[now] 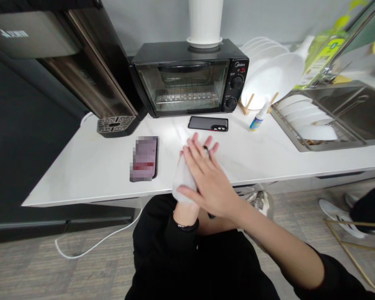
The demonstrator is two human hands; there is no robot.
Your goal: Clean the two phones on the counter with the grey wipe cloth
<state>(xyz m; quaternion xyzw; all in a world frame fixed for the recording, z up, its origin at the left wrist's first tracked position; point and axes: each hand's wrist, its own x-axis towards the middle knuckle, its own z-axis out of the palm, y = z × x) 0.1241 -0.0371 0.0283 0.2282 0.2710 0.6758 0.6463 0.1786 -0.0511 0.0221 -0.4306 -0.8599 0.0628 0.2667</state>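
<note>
My right hand (217,189) lies flat over my left hand, its fingers stretched out and its thumb apart. Beneath it is a thin white sheet (181,183), perhaps a wipe or a thin glove, spread over my left hand (187,208). Left fingertips show stretched out past the right hand; a dark ring is on one finger there. Most of the left palm is hidden. Both hands are at the counter's front edge. Ahead lies a dark, black-edged phone or phone case (206,123). A phone (145,156) with a blurred-out screen rests to the left.
A small spray bottle (256,121) stands on the white counter (81,171). Behind are a toaster oven (181,87), a drink dispenser (102,75) and racked white plates (268,75). At right is a sink (350,116) with dishes. A person's shoe (339,216) shows below.
</note>
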